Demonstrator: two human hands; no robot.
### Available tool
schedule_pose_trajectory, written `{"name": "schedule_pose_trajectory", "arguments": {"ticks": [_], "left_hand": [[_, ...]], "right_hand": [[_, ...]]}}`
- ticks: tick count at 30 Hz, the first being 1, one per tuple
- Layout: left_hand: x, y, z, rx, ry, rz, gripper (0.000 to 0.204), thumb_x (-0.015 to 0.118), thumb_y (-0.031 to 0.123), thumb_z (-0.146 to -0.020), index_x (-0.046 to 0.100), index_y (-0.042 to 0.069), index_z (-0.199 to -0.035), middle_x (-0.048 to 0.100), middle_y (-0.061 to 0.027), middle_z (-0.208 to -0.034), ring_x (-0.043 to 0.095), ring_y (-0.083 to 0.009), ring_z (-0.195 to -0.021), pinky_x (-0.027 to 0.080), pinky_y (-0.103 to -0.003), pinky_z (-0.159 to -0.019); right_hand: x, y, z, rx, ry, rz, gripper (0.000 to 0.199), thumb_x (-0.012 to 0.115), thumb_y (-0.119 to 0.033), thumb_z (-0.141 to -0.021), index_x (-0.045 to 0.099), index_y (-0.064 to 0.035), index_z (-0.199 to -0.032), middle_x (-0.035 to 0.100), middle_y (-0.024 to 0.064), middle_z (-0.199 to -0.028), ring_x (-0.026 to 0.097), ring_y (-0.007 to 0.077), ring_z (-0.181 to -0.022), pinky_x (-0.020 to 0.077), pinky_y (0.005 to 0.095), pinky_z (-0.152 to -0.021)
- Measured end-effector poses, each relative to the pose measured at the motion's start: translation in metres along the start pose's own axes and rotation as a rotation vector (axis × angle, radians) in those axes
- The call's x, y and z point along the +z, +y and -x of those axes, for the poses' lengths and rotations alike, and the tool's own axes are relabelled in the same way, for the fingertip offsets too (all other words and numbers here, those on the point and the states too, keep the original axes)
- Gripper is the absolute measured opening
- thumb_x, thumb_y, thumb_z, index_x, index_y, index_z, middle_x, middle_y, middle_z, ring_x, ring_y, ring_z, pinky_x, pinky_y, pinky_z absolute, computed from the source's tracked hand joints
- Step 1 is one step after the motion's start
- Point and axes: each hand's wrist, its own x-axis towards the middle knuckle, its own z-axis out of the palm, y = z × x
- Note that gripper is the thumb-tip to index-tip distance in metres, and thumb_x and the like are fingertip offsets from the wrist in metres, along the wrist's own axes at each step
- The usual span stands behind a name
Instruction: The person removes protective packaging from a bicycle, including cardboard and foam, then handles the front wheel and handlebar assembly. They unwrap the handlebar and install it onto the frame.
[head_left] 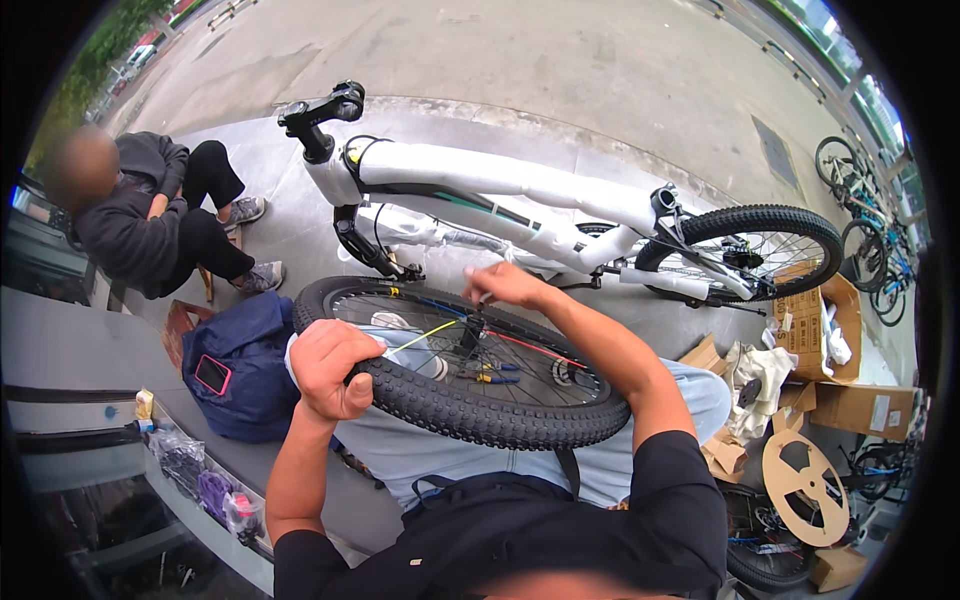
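A bicycle wheel (480, 415) with a knobby black tyre lies tilted across my lap. My left hand (335, 365) is closed round its near left side, with the thumb over the tread. My right hand (505, 286) is above the hub (469, 336), its fingers bent together in a pinch; whatever is between them is too small to make out. Coloured spokes, one yellow-green (425, 336) and one red (530, 345), run out from the hub. Through the spokes a tool with blue and yellow handles (497, 373) shows on the ground.
Beyond the wheel stands a bicycle frame (440, 165) wrapped in white padding, with its rear wheel (740, 250) fitted. A person (150, 215) sits at the left. Beside me are a navy bag (240, 400) with a phone (212, 374) on it and, at right, cardboard boxes (865, 410).
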Motion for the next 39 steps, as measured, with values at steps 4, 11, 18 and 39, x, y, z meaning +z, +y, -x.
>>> {"name": "schedule_pose_trajectory", "arguments": {"ticks": [4,11,18,39], "left_hand": [[-0.001,0.000,0.001,0.003,0.006,0.009,0.052,0.059,0.049,-0.105,0.074,0.003,-0.084,0.071,-0.0087,-0.075,0.071,-0.0299,-0.067,0.053,-0.040,-0.066],[0.000,0.000,0.001,0.000,0.016,0.019,0.051,0.060,0.048,-0.104,0.074,0.004,-0.085,0.070,-0.0086,-0.074,0.070,-0.0300,-0.067,0.053,-0.040,-0.066],[-0.002,0.001,0.005,0.007,0.004,0.013,0.050,0.059,0.048,-0.105,0.074,0.004,-0.085,0.070,-0.0087,-0.074,0.069,-0.0298,-0.066,0.053,-0.040,-0.066],[-0.050,-0.016,-0.037,0.241,-0.390,-0.290,0.033,0.079,0.021,-0.079,0.071,0.011,-0.109,0.073,-0.0037,-0.094,0.073,-0.0263,-0.083,0.060,-0.038,-0.076]], "right_hand": [[-0.001,-0.006,0.001,-0.110,0.141,0.656,0.072,0.049,-0.064,-0.111,0.083,-0.0013,-0.103,0.081,0.0135,-0.111,0.075,0.0254,-0.109,0.0563,0.0401,-0.103],[0.001,-0.016,0.011,-0.085,0.025,0.520,0.073,0.050,-0.069,-0.109,0.085,-0.0063,-0.097,0.083,0.0101,-0.100,0.077,0.0253,-0.106,0.0557,0.0382,-0.101],[0.000,-0.007,0.009,-0.083,0.057,0.541,0.063,0.057,-0.062,-0.109,0.083,-0.0055,-0.113,0.083,0.0122,-0.105,0.077,0.0258,-0.102,0.0580,0.0389,-0.097],[-0.125,-0.125,0.161,-0.218,0.787,1.094,0.086,0.083,-0.030,-0.093,0.040,-0.0068,-0.164,0.054,0.0254,-0.157,0.052,0.0437,-0.145,0.0444,0.0491,-0.120]]}}
